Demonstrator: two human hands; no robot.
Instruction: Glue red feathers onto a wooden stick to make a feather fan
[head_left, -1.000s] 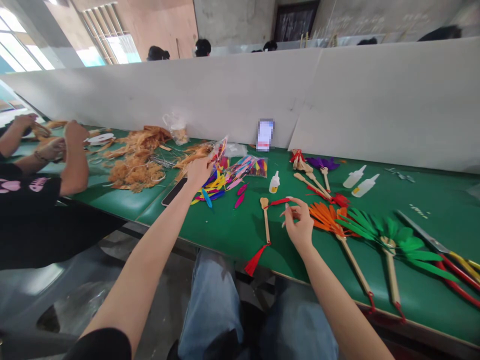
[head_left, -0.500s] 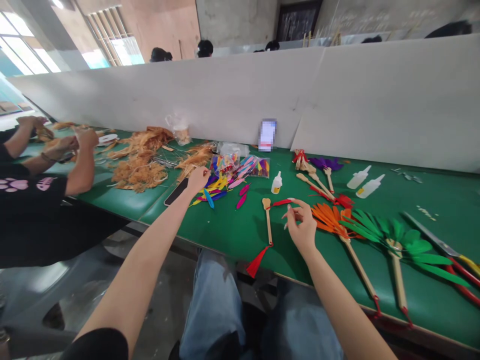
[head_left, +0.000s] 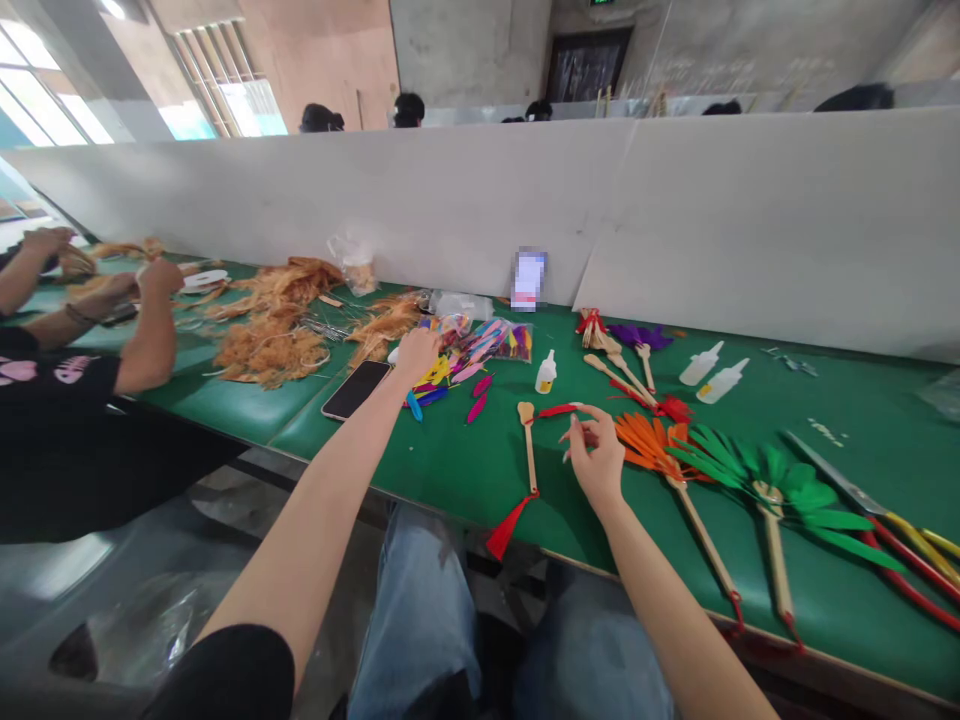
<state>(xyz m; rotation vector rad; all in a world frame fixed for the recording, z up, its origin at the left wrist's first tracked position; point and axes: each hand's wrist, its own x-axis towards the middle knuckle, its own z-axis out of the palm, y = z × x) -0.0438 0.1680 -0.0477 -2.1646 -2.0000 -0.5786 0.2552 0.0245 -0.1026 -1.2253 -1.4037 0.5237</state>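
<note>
My left hand (head_left: 418,354) reaches over the heap of coloured feathers (head_left: 439,372), its fingertips hidden among them. My right hand (head_left: 598,458) is curled low over the table, thumb and index fingertip together at the outer end of a red feather (head_left: 557,410). The feather's other end lies against the rounded head of a small wooden stick (head_left: 529,450). A red tassel (head_left: 508,528) hangs from the stick's lower end over the table edge. Two magenta feathers (head_left: 478,407) lie apart from the heap. A small white glue bottle (head_left: 546,374) stands upright behind the stick.
To the right lie an orange feather fan (head_left: 652,445), a green feather fan (head_left: 795,475) and scissors (head_left: 844,475). Two glue bottles (head_left: 723,381) lie behind. A phone (head_left: 356,389) and brown fibre (head_left: 270,345) are on the left, near co-workers' hands (head_left: 159,277). A white partition (head_left: 450,205) borders the table.
My left hand has moved right and forward, deeper over the feather heap, uncovering more of the phone. My right hand keeps its place at the red feather. The view has shifted slightly.
</note>
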